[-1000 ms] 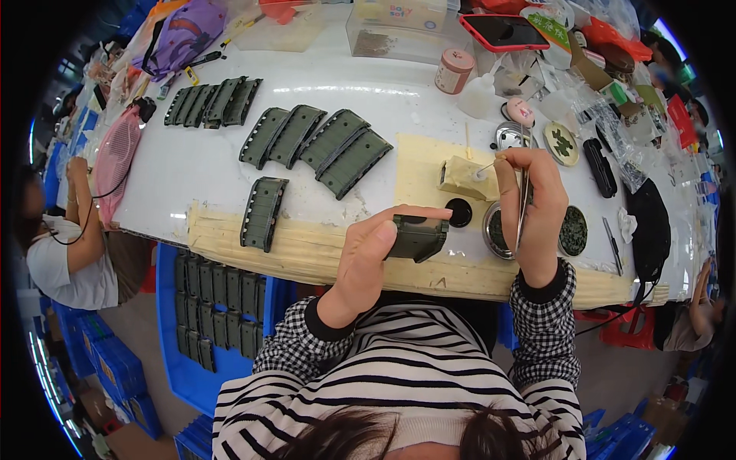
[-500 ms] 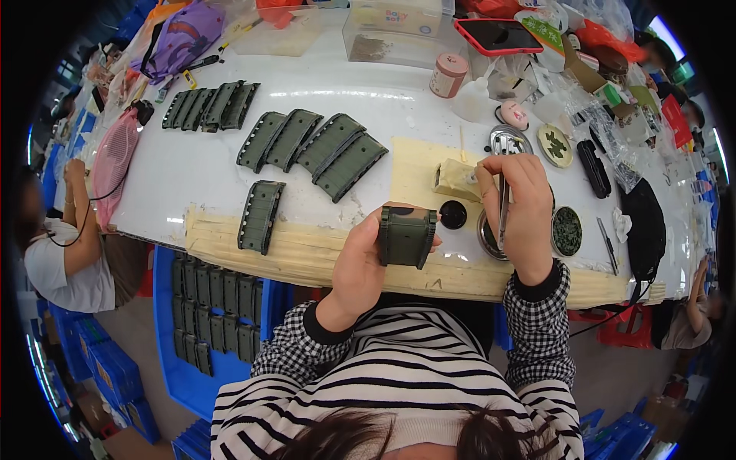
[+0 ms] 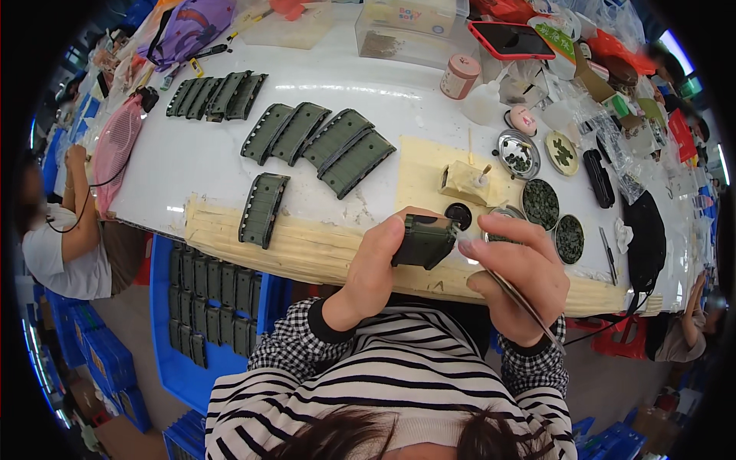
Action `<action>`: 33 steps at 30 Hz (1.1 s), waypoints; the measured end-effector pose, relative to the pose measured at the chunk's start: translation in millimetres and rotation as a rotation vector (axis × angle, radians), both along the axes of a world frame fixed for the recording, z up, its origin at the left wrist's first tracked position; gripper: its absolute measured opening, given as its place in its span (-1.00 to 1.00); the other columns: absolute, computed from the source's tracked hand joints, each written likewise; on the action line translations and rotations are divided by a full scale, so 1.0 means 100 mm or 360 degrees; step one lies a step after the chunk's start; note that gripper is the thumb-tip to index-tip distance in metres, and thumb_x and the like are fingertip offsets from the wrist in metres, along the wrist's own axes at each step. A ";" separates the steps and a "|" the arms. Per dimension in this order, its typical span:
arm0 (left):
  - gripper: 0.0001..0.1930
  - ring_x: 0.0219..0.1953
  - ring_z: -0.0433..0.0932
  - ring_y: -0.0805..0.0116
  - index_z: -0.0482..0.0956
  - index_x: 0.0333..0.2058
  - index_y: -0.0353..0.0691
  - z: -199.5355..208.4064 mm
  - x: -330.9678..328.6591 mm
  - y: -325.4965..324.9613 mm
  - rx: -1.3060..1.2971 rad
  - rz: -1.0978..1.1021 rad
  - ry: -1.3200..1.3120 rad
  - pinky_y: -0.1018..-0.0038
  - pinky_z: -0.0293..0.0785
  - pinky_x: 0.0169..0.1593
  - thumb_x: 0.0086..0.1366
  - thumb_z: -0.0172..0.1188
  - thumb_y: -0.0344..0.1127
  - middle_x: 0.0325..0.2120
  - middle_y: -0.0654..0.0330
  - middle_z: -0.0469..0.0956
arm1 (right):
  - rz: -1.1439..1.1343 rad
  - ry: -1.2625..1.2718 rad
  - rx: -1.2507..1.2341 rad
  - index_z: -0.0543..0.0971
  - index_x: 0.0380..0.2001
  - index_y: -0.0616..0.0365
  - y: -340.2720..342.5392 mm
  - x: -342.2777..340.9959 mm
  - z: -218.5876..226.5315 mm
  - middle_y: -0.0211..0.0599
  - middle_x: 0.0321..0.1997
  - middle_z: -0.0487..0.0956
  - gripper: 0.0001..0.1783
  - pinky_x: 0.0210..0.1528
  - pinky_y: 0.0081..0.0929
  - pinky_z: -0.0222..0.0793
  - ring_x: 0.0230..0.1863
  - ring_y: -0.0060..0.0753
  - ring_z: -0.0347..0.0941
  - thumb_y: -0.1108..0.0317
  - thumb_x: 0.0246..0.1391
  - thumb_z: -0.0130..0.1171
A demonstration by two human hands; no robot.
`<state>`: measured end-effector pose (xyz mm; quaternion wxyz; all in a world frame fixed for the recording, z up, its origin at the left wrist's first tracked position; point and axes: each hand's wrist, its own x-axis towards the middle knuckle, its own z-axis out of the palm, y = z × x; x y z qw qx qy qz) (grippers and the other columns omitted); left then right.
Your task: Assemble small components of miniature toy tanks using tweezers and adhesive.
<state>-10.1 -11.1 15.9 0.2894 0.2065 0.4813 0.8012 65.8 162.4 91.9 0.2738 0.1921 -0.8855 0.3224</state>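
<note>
Head view: the right hand (image 3: 515,284) has come back from the small cream block (image 3: 462,182) on the table, where it hovered 1 second ago, and now sits just beside the left hand (image 3: 376,268), its thin metal tweezers (image 3: 498,277) pinched between thumb and fingers with the tip touching the right end of the dark green curved part (image 3: 424,241). That suggests the tool is now at work on the part itself rather than at the block. The left hand has turned the part from upright to lying crosswise, and grips it firmly, thumb on top, fingers beneath, above the taped front edge of the white table (image 3: 199,165). Behind, 3 round dishes (image 3: 541,203) of small dark green pieces stand near, and more green parts (image 3: 337,149) lie in rows further back.
</note>
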 end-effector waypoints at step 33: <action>-0.40 -0.16 0.50 0.33 0.40 -0.03 -0.45 0.06 0.06 0.04 0.0044 -0.0053 0.0183 0.43 0.39 -0.01 0.45 -0.44 0.01 -0.19 0.06 0.53 | 0.0093 0.0167 -0.0298 0.61 -0.17 0.26 -0.02 -0.04 -0.10 -0.17 -0.23 0.59 -0.62 -0.12 -0.35 0.46 -0.18 -0.16 0.53 0.30 -0.06 0.33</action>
